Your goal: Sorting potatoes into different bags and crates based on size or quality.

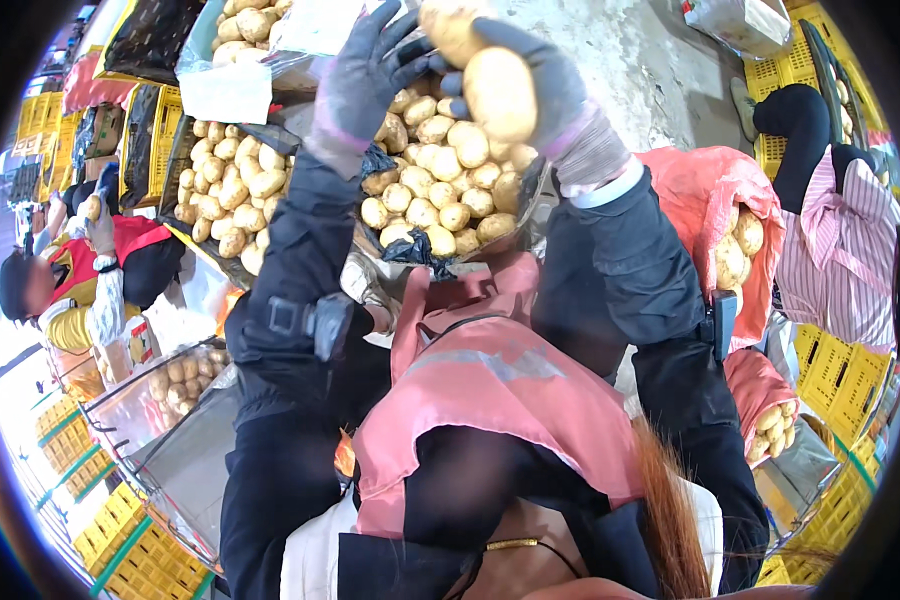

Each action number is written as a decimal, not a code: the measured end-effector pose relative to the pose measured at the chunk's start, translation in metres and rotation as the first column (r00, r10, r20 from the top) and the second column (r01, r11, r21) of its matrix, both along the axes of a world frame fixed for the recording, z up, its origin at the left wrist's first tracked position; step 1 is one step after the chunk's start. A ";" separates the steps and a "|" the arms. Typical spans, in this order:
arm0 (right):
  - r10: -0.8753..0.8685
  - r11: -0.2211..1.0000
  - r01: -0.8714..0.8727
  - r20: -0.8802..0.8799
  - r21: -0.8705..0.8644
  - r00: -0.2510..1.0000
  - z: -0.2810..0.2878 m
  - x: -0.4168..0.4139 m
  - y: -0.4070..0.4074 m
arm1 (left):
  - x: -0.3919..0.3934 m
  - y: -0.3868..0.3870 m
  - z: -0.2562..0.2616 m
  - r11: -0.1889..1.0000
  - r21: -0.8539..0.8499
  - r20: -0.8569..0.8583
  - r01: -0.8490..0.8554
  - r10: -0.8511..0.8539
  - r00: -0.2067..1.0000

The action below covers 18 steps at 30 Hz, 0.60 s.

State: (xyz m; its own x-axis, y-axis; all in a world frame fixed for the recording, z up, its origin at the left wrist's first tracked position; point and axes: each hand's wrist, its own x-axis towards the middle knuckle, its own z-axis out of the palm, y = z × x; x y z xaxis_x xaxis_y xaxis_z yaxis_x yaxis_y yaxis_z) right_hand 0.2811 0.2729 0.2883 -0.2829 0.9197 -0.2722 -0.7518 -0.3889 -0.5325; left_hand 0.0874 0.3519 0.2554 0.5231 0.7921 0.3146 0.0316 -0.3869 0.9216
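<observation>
My right hand (553,94), in a grey-blue work glove, grips a large pale potato (501,94). A second potato (456,30) rests against its fingers at the top of the view. My left hand (369,82), gloved alike, is raised with fingers spread and holds nothing. Its fingertips come close to the second potato; whether they touch it, I cannot tell. Below both hands stands a lined box full of potatoes (442,195), with scraps of black plastic (420,251) at its near edge.
Another crate of potatoes (232,187) stands to the left, an open box of potatoes (251,26) beyond it. Red sacks of potatoes (750,180) line my right side. Co-workers sit at the left (109,262) and right (832,225). Yellow plastic crates (844,375) are stacked around.
</observation>
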 end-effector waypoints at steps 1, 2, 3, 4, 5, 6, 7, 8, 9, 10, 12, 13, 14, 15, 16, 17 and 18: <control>0.094 0.993 -0.072 -0.254 0.093 0.963 -0.003 0.008 0.007 | 0.000 0.035 -0.043 0.924 -0.382 0.115 0.017 0.029 0.993; 0.026 0.998 -0.013 -0.211 0.066 0.977 0.007 0.005 0.009 | -0.005 0.052 -0.087 0.702 -0.708 0.203 0.074 0.101 0.974; -0.085 0.996 0.089 -0.230 0.006 0.969 0.016 0.009 0.002 | 0.008 0.043 -0.125 0.779 -0.627 -0.054 -0.003 -0.040 0.998; -0.176 0.984 0.171 -0.254 -0.041 0.951 0.027 0.005 -0.003 | 0.014 0.030 -0.164 0.862 -0.503 -0.328 -0.061 -0.126 0.936; 0.062 0.998 -0.058 -0.369 0.021 0.927 0.056 -0.029 0.006 | -0.048 0.053 -0.220 0.971 -0.210 -0.660 -0.117 -0.052 0.750; -0.008 1.000 0.000 -0.331 -0.026 0.944 0.037 -0.012 0.002 | 0.002 0.018 -0.251 0.943 -0.297 -0.763 -0.147 -0.142 0.630; -0.128 0.992 0.120 -0.231 -0.049 0.964 0.025 -0.001 -0.002 | 0.032 -0.007 -0.263 0.962 -0.270 -0.842 -0.051 -0.210 0.496; -0.265 0.964 0.259 -0.111 -0.066 0.958 0.010 0.018 -0.009 | 0.074 -0.037 -0.247 0.987 -0.157 -0.889 -0.045 -0.121 0.442; -0.225 0.973 0.209 -0.235 -0.093 0.946 0.009 0.011 -0.007 | 0.067 -0.030 -0.245 0.984 -0.158 -0.884 -0.079 -0.106 0.456; -0.189 0.981 0.174 -0.251 -0.083 0.949 0.016 0.001 -0.002 | 0.044 -0.024 -0.251 0.979 -0.155 -0.885 -0.135 -0.077 0.459; -0.090 0.991 0.065 -0.219 -0.119 0.972 0.033 -0.024 0.005 | -0.019 0.005 -0.265 0.850 -0.480 -0.441 -0.218 -0.019 0.897; -0.044 0.997 0.024 -0.269 -0.078 0.962 0.010 0.002 0.000 | 0.011 -0.005 -0.237 0.619 -0.783 -0.099 -0.054 -0.038 0.994; -0.036 0.998 0.019 -0.271 -0.064 0.962 0.000 0.010 0.008 | 0.008 -0.008 -0.211 0.394 -0.900 0.220 0.186 0.041 0.975; -0.090 0.996 0.093 -0.239 0.004 0.967 -0.014 0.024 0.009 | 0.017 -0.026 -0.158 0.068 -0.902 0.429 0.426 0.244 0.870; -0.077 0.990 0.104 -0.247 0.100 0.966 -0.013 0.013 0.016 | -0.011 -0.026 -0.124 -0.096 -0.817 0.506 0.568 0.353 0.787; -0.103 0.991 0.116 -0.176 0.064 0.979 -0.012 0.010 0.018 | -0.025 -0.033 -0.083 0.086 -0.814 0.571 0.575 0.308 0.761; -0.161 0.985 0.166 -0.088 0.055 0.983 -0.006 -0.009 0.023 | -0.057 -0.033 -0.062 0.298 -0.793 0.595 0.531 0.196 0.779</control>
State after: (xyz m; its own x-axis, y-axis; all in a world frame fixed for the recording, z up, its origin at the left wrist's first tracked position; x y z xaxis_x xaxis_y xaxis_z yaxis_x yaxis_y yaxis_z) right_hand 0.2724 0.2955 0.2824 -0.1467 0.9698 -0.1947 -0.8453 -0.2251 -0.4846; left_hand 0.0301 0.3192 0.1932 0.7235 0.6323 -0.2770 -0.4875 0.7521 0.4435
